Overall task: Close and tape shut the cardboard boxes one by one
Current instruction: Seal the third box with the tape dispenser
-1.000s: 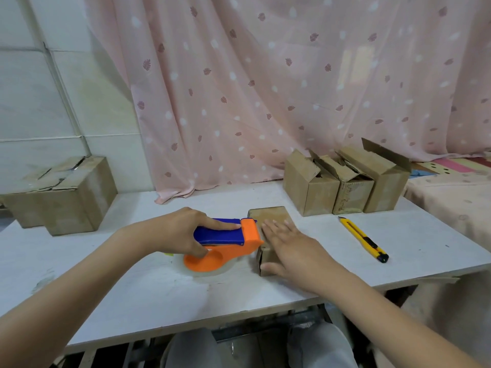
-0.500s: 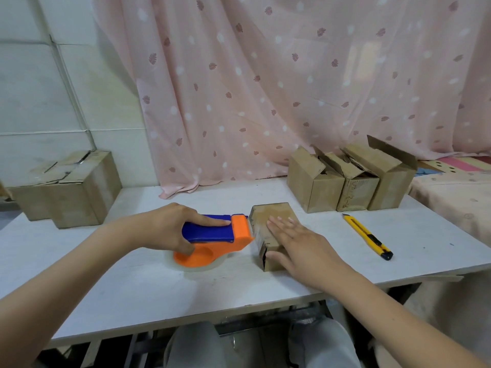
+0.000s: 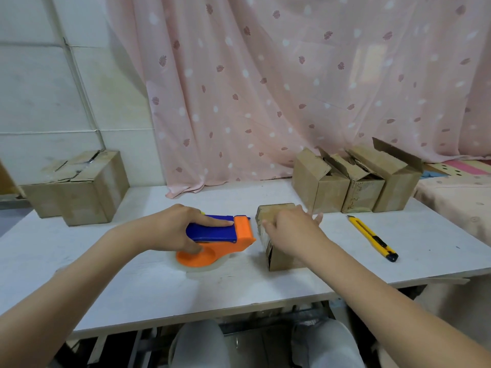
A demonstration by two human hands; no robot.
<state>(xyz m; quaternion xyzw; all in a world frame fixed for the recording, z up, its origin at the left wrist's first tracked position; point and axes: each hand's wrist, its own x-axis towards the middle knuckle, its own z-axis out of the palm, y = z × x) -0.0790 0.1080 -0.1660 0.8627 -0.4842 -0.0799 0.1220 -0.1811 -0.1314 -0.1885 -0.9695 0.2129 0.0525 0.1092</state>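
Note:
A small closed cardboard box lies on the white table in front of me. My right hand rests on its top, thumb over the left edge and fingers spread toward the far right side. My left hand grips the blue handle of an orange tape dispenser, index finger laid along the top. The dispenser sits on the table just left of the box, a small gap between its orange head and the box.
Three cardboard boxes with raised flaps stand in a row at the back right. Larger closed boxes stand at the back left. A yellow utility knife lies right of the box. A pink curtain hangs behind.
The dispenser has pulled away left from the box, leaving a gap. My right hand has shifted from flat on the top to wrapping over the box's edges.

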